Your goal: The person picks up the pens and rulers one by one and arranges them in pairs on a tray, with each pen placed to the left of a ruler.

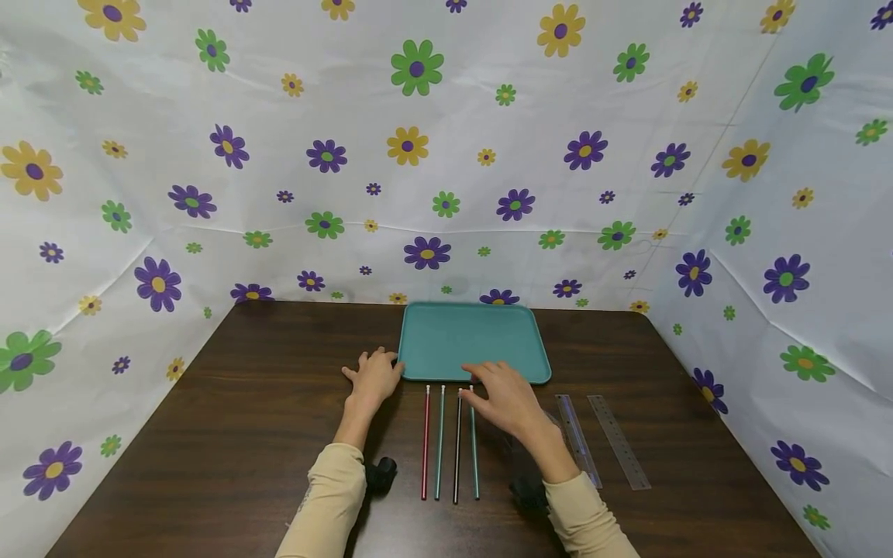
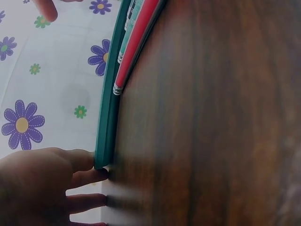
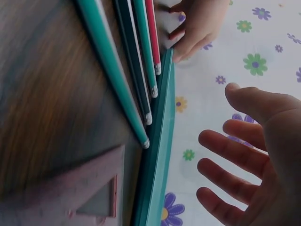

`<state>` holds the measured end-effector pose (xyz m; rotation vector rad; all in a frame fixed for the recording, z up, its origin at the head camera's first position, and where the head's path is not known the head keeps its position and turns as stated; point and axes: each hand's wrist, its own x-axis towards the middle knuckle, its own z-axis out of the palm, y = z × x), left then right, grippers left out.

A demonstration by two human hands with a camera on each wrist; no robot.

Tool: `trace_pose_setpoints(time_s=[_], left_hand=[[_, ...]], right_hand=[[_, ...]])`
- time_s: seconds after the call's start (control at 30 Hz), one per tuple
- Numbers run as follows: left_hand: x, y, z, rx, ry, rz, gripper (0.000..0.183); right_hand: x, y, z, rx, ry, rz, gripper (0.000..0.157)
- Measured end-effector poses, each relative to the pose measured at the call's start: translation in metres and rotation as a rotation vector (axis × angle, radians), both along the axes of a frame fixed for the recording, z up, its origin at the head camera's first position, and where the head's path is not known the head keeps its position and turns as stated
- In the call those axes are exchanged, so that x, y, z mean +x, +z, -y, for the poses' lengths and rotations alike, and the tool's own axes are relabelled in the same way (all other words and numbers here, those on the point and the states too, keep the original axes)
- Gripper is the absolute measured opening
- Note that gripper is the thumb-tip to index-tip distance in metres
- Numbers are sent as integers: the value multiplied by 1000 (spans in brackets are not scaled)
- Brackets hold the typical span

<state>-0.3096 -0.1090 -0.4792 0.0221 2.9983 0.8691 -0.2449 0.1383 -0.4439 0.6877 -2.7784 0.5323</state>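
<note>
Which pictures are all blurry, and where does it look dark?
Left wrist view: the table looks smeary and the left hand looks dark; right wrist view: the table is blurry too, with the right hand shaded towards the edge; head view: the flowery cloth looks clearer.

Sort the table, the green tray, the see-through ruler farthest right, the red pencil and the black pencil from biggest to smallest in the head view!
1. Table
2. Green tray
3. See-through ruler, wider than either pencil
4. Red pencil and black pencil: they look too alike to rank
</note>
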Motion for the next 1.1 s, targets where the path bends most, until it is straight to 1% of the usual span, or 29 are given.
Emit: trace_pose_setpoints(time_s=[0.17,0.3,0.4,0.53,0.67,0.97,1.1], left_hand=[[0,0,0,6,1,-1,45],[0,0,1,5,5,7,45],[0,0,2,2,6,13,46],[2,0,1,2,3,1,45],[4,0,1,6,1,-13,45],[2,2,1,6,5,7,46],[3,2,1,9,4,10,46]], right_hand=[[-1,1,10,5,35,3,39],[-2,0,17,17,39,6,32],[-2,-2,21,34,34,22,33],[-1,-5,25,39,34,46,34],[0,-6,29,49,44,47,35],[0,-6,41,101,56,52,38],[1,-6,46,118,48,63,39]])
